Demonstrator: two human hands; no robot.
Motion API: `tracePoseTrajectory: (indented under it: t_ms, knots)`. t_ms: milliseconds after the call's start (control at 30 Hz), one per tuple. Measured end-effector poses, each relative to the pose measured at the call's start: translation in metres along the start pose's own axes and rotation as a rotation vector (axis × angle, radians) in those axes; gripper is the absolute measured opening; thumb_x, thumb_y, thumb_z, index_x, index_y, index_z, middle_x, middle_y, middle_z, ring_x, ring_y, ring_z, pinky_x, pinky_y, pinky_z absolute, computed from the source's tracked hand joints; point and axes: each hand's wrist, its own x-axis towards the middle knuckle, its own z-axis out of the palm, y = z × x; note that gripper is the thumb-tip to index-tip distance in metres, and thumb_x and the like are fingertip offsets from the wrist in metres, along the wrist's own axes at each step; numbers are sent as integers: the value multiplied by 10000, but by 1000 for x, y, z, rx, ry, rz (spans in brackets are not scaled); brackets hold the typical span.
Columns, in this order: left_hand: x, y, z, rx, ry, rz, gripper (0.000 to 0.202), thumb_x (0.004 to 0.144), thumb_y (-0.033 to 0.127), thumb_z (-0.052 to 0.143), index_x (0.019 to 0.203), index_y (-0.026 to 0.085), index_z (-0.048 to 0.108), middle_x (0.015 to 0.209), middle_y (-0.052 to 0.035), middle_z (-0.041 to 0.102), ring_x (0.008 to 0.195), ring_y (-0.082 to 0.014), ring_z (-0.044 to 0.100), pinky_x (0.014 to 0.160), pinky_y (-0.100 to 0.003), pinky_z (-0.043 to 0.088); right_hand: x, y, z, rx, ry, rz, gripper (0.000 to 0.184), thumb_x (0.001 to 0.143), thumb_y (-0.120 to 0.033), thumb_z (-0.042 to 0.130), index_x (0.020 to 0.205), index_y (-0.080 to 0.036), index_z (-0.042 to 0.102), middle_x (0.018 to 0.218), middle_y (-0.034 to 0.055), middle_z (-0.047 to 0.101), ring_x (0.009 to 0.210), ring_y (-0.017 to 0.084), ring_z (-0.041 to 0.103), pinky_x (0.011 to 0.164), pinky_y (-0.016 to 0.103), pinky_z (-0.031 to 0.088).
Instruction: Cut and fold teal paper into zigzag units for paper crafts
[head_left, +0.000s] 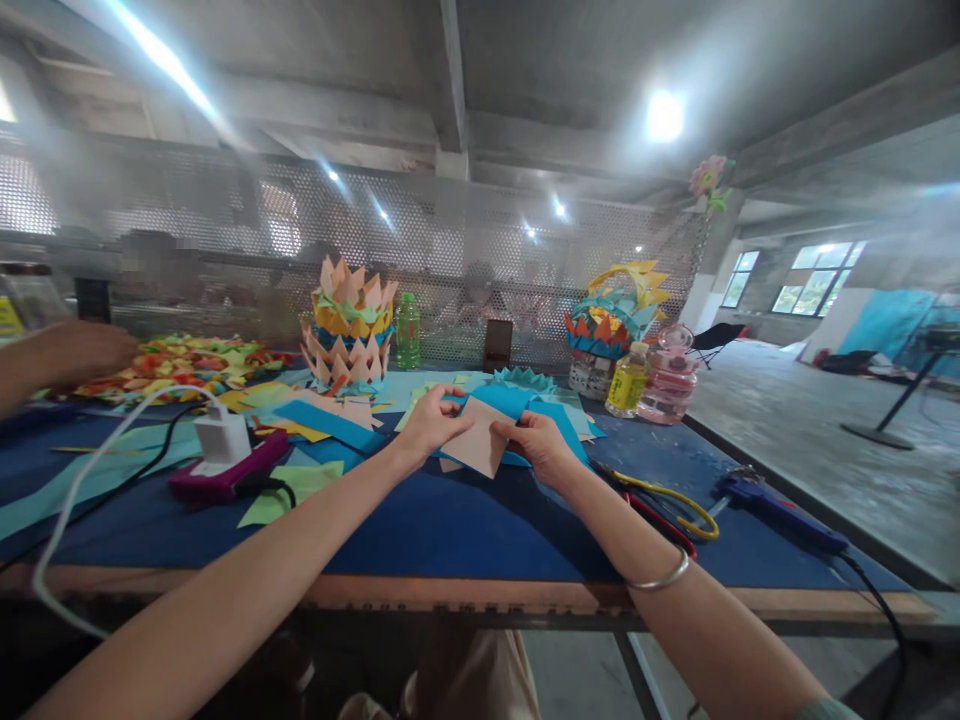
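Both my hands hold one pinkish-tan paper sheet [478, 440] just above the blue table [450, 525]. My left hand [433, 422] pinches its upper left edge with closed fingers. My right hand [541, 446] grips its right side, and a silver bangle sits on that wrist. Blue paper pieces [525, 405] lie right behind the sheet. Green, yellow and blue paper scraps [300, 480] are spread on the table to the left.
Stacked paper crowns [349, 325] and a green bottle [407, 330] stand at the back, a colourful paper basket [611, 315] and bottles [628, 380] at the right. Scissors [660, 505] and a glue gun [780, 512] lie right. A white charger [222, 440] sits left. Another person's hand [71, 352] reaches in far left.
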Motion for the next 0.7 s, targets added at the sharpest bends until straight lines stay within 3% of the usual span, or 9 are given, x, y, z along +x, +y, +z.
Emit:
tracePoseTrajectory:
  t_ms: [167, 300, 400, 533, 700]
  knots:
    - [1, 3, -1, -292, -56, -221, 561, 545, 196, 768, 1040, 165, 508, 754, -2, 659, 634, -147, 619, 617, -264, 471, 1, -1, 0, 11, 13, -11, 411, 419, -374, 886, 650, -191, 599, 664, -5, 680, 699, 197, 657, 728, 345, 528]
    - [1, 3, -2, -314, -181, -331, 426, 558, 242, 804, 921, 107, 626, 785, -85, 708, 668, -186, 653, 643, -297, 497, 1, -1, 0, -3, 64, -30, 487, 375, -395, 897, 549, -214, 480, 583, -23, 636, 651, 192, 635, 697, 343, 525]
    - [-1, 3, -2, -314, -262, -388, 424, 523, 271, 855, 867, 86, 692, 784, -105, 725, 680, -204, 665, 662, -317, 515, 1, -2, 1, -9, 88, -55, 495, 365, -399, 902, 543, -212, 480, 569, -27, 624, 614, 171, 609, 663, 319, 515]
    - [-4, 2, -3, -333, -356, -396, 461, 489, 278, 896, 879, 99, 728, 850, -101, 740, 765, -214, 686, 708, -308, 545, 0, -5, 2, 58, 106, -90, 476, 363, -414, 902, 591, -202, 542, 594, -25, 633, 603, 148, 597, 625, 286, 510]
    - [3, -2, -6, -245, -218, -286, 370, 540, 286, 884, 798, 101, 693, 744, -71, 722, 634, -177, 667, 601, -277, 545, 0, -7, 4, 174, 202, -73, 524, 338, -337, 916, 556, -202, 460, 539, -46, 608, 533, 107, 573, 512, 217, 479]
